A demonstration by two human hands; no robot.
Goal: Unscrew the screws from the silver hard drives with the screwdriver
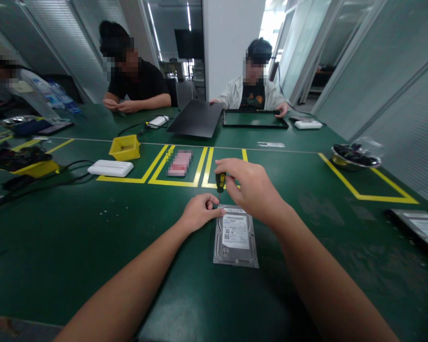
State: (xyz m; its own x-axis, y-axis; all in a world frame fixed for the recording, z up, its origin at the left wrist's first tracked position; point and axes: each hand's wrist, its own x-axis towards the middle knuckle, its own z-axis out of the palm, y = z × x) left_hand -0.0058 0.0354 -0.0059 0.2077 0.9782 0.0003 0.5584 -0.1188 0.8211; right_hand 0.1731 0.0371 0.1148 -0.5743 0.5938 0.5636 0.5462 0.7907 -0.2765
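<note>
A silver hard drive (235, 237) with a white label lies flat on the green table in front of me. My right hand (251, 187) grips a small black and yellow screwdriver (220, 182) from above. The screwdriver stands upright, its shaft reaching down to the drive's far left corner. My left hand (200, 212) is at that same corner, its thumb across the drive's top edge and its fingers curled close to the screwdriver tip. Whether the tip sits in a screw is too small to tell.
Around me on the green table (92, 266) are a yellow bin (125, 148), a white power bank (110, 168), a metal bowl (356, 157) of dark parts and another drive (419, 225) at right. Across sit co-workers, one holding a black panel (197, 118) and a frame (256, 126).
</note>
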